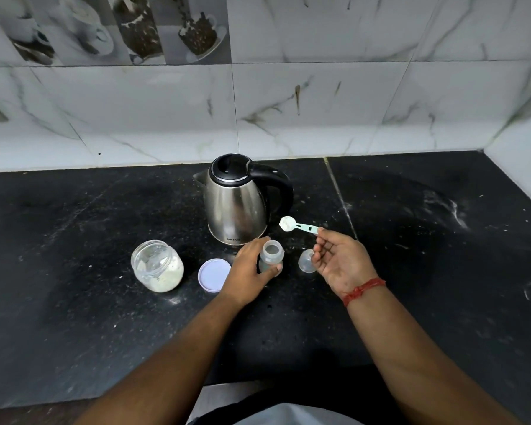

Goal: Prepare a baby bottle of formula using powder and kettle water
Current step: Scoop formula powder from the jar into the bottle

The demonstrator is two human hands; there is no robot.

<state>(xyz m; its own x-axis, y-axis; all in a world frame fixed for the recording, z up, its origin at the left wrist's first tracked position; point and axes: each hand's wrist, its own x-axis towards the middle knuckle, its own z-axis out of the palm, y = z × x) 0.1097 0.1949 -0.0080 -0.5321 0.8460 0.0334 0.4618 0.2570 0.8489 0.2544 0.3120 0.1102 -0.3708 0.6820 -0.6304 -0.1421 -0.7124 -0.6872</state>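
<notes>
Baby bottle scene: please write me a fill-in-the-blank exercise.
1. The left hand holds the open ____.
2. The scoop of powder is held by the ____ hand.
3. The jar stands beside its ____.
4. Behind the bottle stands a steel ____.

Missing words: bottle; right; lid; kettle

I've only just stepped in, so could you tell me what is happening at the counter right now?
A person is making formula. The left hand steadies the open baby bottle on the black counter, while the right hand holds a scoop heaped with powder above it. The powder jar stands open, its lid beside it. The kettle sits closed behind; a clear cap rests right of the bottle.
</notes>
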